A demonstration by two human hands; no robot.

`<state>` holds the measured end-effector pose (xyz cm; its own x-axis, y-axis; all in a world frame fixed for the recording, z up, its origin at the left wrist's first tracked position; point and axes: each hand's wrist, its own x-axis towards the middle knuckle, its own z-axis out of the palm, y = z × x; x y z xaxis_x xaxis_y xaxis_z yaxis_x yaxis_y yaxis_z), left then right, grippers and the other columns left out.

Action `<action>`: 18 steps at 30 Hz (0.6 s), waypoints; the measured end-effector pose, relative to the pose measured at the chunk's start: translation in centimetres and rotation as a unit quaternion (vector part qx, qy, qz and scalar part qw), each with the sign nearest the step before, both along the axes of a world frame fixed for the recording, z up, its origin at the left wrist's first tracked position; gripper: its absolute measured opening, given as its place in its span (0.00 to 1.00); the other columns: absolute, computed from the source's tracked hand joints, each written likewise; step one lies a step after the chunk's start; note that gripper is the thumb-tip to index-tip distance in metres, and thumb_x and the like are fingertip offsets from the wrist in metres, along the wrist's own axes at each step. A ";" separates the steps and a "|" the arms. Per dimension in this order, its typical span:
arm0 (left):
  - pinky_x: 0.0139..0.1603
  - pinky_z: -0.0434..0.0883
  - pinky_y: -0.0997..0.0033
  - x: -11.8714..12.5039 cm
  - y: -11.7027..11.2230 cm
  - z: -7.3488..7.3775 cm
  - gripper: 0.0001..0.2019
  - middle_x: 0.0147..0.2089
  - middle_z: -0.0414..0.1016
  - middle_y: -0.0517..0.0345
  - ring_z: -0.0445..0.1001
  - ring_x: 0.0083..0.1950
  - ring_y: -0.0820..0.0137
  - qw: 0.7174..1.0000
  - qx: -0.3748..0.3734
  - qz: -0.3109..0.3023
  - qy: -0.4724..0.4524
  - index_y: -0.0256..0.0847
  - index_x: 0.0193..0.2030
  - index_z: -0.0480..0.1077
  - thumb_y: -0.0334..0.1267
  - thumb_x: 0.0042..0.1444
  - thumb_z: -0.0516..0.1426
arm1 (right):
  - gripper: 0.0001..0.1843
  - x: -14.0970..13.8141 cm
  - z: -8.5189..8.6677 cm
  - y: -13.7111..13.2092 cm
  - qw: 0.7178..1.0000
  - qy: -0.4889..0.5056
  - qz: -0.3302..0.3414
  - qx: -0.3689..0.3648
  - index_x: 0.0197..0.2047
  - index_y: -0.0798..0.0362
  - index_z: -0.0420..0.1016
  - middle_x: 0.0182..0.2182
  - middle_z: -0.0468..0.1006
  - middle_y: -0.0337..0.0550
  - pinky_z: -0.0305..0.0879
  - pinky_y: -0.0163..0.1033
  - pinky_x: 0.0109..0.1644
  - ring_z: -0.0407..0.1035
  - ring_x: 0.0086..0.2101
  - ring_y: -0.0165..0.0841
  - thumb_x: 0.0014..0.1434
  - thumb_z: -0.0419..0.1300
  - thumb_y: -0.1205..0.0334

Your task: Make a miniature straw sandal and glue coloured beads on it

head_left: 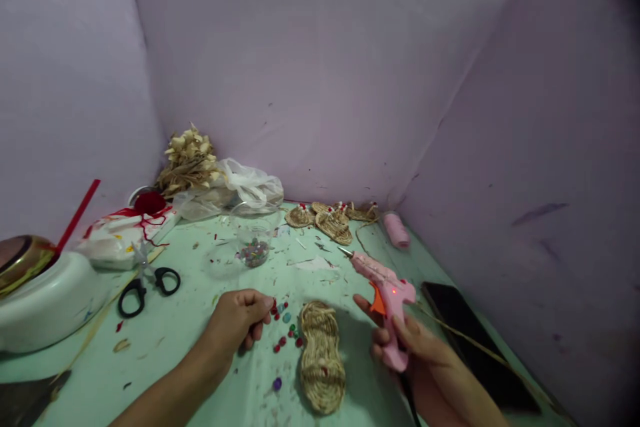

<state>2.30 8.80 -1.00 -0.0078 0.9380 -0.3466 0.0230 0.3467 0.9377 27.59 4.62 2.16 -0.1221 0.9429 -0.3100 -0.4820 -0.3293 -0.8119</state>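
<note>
My right hand (400,340) is wrapped round the handle of a pink glue gun (383,283), whose metal tip points up and to the left. My left hand (240,320) rests on the pale green table (190,340), fingers curled in a pinch beside several loose red, green and purple beads (284,330). What the fingertips hold is too small to see. A small woven straw sandal (320,363) lies flat between my two hands.
Black-handled scissors (147,283) lie to the left. A clear cup of beads (254,240), several finished straw sandals (330,220), a pink thread spool (396,229), a plastic bag and dried husks (189,159) sit at the back. A dark phone (470,340) lies right. A white bowl (45,303) stands far left.
</note>
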 end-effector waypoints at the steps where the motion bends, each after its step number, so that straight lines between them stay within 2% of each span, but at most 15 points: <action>1: 0.15 0.48 0.80 0.0 0.0 0.0 0.17 0.10 0.60 0.66 0.52 0.12 0.82 1.000 0.002 -0.002 0.001 0.35 0.19 0.66 0.49 0.40 0.60 | 0.18 -0.4 -0.4 -0.7 0.999 -0.024 -0.003 0.032 0.40 0.53 0.74 0.25 0.72 0.40 0.64 0.34 0.31 0.65 0.26 0.29 0.48 0.65 0.53; 5: 0.14 0.49 0.80 0.1 0.0 -0.3 0.17 0.11 0.61 0.65 0.53 0.12 0.82 1.000 0.024 0.004 -0.003 0.36 0.19 0.66 0.49 0.42 0.59 | 0.19 0.0 -2.0 -2.0 0.980 -0.143 -0.013 0.138 0.42 0.49 0.71 0.23 0.69 0.37 0.56 0.35 0.27 0.60 0.23 0.29 0.51 0.60 0.47; 10: 0.14 0.49 0.80 0.4 -0.2 -0.6 0.18 0.11 0.61 0.65 0.53 0.13 0.82 0.999 0.048 0.005 -0.002 0.36 0.19 0.66 0.50 0.42 0.59 | 0.19 2.5 -3.4 -2.3 0.958 -0.252 -0.027 0.130 0.36 0.51 0.72 0.19 0.64 0.37 0.49 0.34 0.25 0.53 0.21 0.28 0.54 0.55 0.44; 14: 0.15 0.50 0.80 0.5 -0.5 -0.7 0.18 0.11 0.60 0.65 0.52 0.13 0.82 0.998 0.050 -0.005 0.025 0.36 0.19 0.66 0.51 0.42 0.59 | 0.21 2.7 -4.0 -2.1 0.961 -0.243 -0.054 0.121 0.36 0.53 0.73 0.17 0.63 0.36 0.48 0.34 0.24 0.52 0.20 0.28 0.51 0.57 0.42; 18: 0.15 0.50 0.80 0.6 -0.5 -0.6 0.18 0.11 0.61 0.65 0.53 0.13 0.81 0.998 0.052 -0.006 0.042 0.35 0.20 0.67 0.51 0.43 0.59 | 0.22 1.9 -4.0 -2.1 0.975 -0.192 -0.041 0.103 0.36 0.53 0.73 0.16 0.63 0.35 0.47 0.33 0.22 0.53 0.18 0.27 0.48 0.60 0.42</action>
<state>2.91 8.31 -1.56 -0.0202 0.9689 -0.2468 0.1062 0.2475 0.9631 29.47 2.50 -1.86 0.0435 0.9918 -0.1205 -0.1477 -0.1129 -0.9826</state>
